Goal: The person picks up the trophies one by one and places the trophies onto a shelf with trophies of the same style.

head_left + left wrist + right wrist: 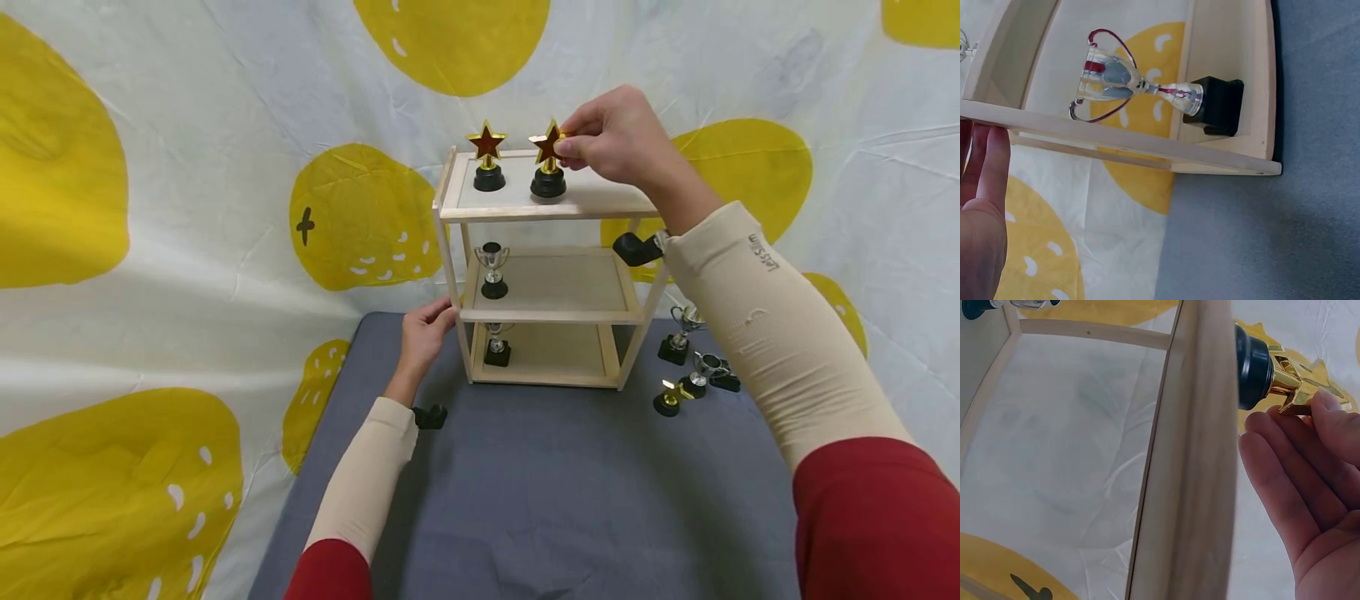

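Observation:
My right hand (621, 137) pinches a gold star trophy (549, 160) by a point of its star, between thumb and fingers. The trophy's round black base is upright at the top board of a small three-tier wooden shelf (551, 213). Beside it on that board stands a matching star trophy (489, 158). My left hand (424, 337) touches the shelf's left front post with straight fingers, seen close in the left wrist view along the post (1122, 139). A silver cup trophy (492, 271) stands on the middle tier, and another silver cup (1110, 81) with a black square base on the bottom tier.
Right of the shelf on the grey cloth-covered table (555, 500) are a larger silver cup (677, 335), a smaller cup (703, 372) and a gold star trophy (669, 398). Behind hangs a white cloth (247, 125) with yellow shapes.

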Demonstrator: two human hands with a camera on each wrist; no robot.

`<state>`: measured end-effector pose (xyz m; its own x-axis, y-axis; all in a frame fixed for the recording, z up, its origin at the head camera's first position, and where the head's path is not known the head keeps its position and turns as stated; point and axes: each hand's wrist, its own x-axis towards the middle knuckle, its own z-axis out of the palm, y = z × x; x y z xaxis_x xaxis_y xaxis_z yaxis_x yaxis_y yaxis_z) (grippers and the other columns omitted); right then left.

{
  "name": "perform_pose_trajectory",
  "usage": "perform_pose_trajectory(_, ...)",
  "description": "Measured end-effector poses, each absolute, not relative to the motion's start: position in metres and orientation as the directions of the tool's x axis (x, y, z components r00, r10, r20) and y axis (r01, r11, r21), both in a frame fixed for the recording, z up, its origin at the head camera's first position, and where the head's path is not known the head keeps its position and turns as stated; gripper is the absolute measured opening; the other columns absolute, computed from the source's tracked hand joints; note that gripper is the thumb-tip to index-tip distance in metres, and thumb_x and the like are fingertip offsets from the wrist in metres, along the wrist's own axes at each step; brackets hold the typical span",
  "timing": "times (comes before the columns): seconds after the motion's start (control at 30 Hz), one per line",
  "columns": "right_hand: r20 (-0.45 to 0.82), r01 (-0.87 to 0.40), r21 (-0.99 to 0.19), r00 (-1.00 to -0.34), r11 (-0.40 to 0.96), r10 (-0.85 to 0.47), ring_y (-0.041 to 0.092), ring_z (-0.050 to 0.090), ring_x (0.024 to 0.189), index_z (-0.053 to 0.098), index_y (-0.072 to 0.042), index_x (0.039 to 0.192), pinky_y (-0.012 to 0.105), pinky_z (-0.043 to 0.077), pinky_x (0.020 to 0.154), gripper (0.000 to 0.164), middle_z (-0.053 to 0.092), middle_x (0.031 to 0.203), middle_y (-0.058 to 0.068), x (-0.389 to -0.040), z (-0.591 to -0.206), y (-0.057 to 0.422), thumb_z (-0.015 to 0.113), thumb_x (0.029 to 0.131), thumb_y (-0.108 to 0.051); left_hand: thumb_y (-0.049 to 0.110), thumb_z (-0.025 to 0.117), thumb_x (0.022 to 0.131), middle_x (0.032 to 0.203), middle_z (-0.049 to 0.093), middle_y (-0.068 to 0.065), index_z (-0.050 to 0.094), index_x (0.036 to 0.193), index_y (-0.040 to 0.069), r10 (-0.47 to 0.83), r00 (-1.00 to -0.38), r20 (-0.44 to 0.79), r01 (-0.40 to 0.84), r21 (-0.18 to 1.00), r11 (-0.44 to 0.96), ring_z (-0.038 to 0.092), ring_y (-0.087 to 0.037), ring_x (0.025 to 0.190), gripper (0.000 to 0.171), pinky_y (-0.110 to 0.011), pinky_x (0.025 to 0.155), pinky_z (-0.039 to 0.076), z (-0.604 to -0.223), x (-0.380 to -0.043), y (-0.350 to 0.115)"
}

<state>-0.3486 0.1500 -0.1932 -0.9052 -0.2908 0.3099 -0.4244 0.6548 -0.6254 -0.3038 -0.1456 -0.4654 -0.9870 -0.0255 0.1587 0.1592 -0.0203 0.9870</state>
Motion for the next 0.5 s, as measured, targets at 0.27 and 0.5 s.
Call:
perform_pose_trajectory(0.27,0.295,-0.409,-0.613,-0.912,0.675,-0.284,0.005,0.071,0.078,0.071,0.000,0.118,0.021,0.061,0.078,0.031,0.072,0.113,0.020,-0.356,-0.191,0.148,0.065,0.095,-0.022,0.007,0.065,0.094,0.129,0.064,-0.026,0.064,0.128,-0.002,-0.027,-0.988,0.152,0.152,0.988,0.000,0.067,-0.031,0.113,0.036,-0.030,0.093,0.058,-0.454,-0.297,-0.145)
perform_pose_trajectory(0.5,0.267,-0.384,-0.611,-0.923,0.692,-0.277,0.003,0.069,0.076,0.072,-0.002,0.117,0.018,0.060,0.076,0.032,0.072,0.110,0.017,-0.363,-0.187,0.144,0.066,0.095,-0.025,0.015,0.067,0.093,0.127,0.066,-0.023,0.065,0.128,0.001,-0.048,-0.982,0.180,0.181,0.984,-0.001,0.067,-0.031,0.114,0.038,-0.030,0.094,0.058,-0.474,-0.310,-0.146)
